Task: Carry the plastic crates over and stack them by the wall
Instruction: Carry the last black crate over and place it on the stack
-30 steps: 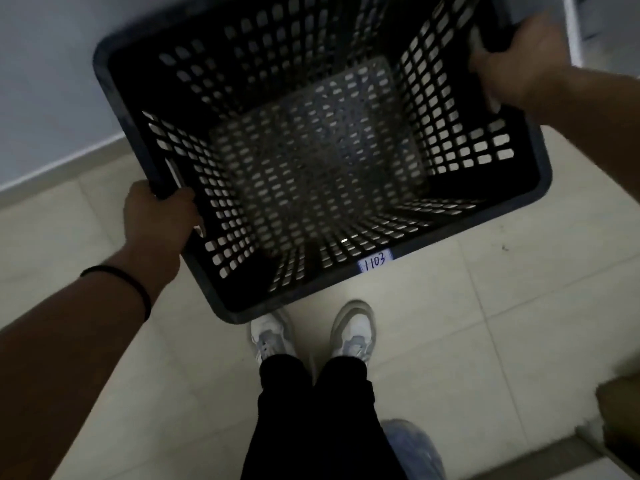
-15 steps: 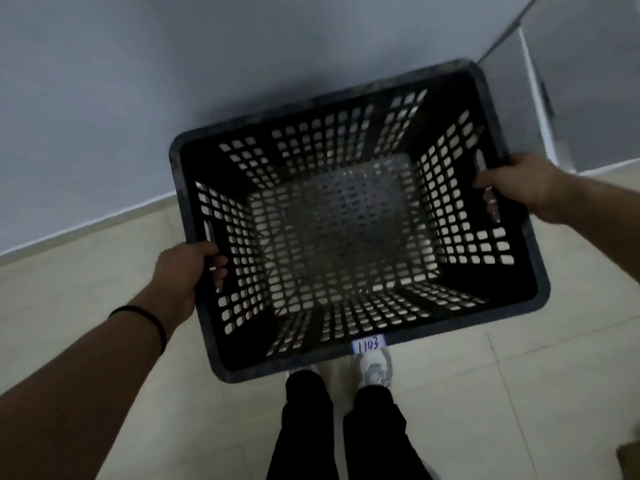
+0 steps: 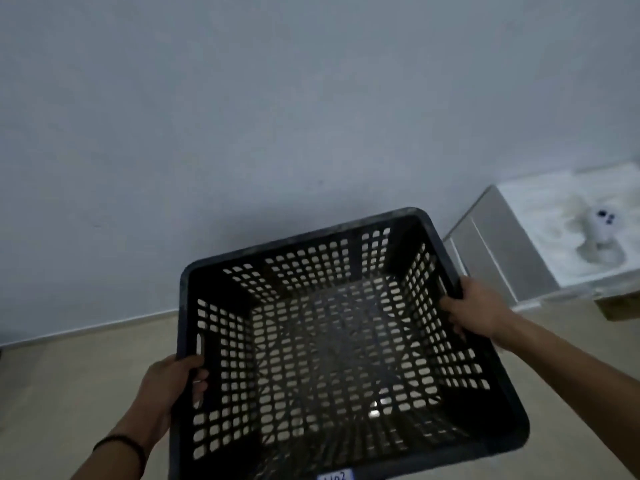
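Observation:
A black plastic crate (image 3: pixel 408 223) with perforated walls and floor fills the lower middle of the view, open side up and empty. My left hand (image 3: pixel 169 386) grips its left rim, fingers curled over into the inside. My right hand (image 3: pixel 478 306) grips the right rim the same way. A small white label (image 3: pixel 330 476) sits on the near rim. The crate's far edge lies close to the grey wall (image 3: pixel 277 116); I cannot tell whether it touches the floor.
Beige tiled floor (image 3: pixel 69 382) runs to a pale skirting line along the wall. A white box (image 3: pixel 540 237) stands against the wall at the right, with a brown cardboard edge (image 3: pixel 620 306) beside it.
The view has tilted up toward the wall. The crate has dropped lower in view and lies nearer the wall; my legs and shoes are out of sight. Both hands keep their grip.

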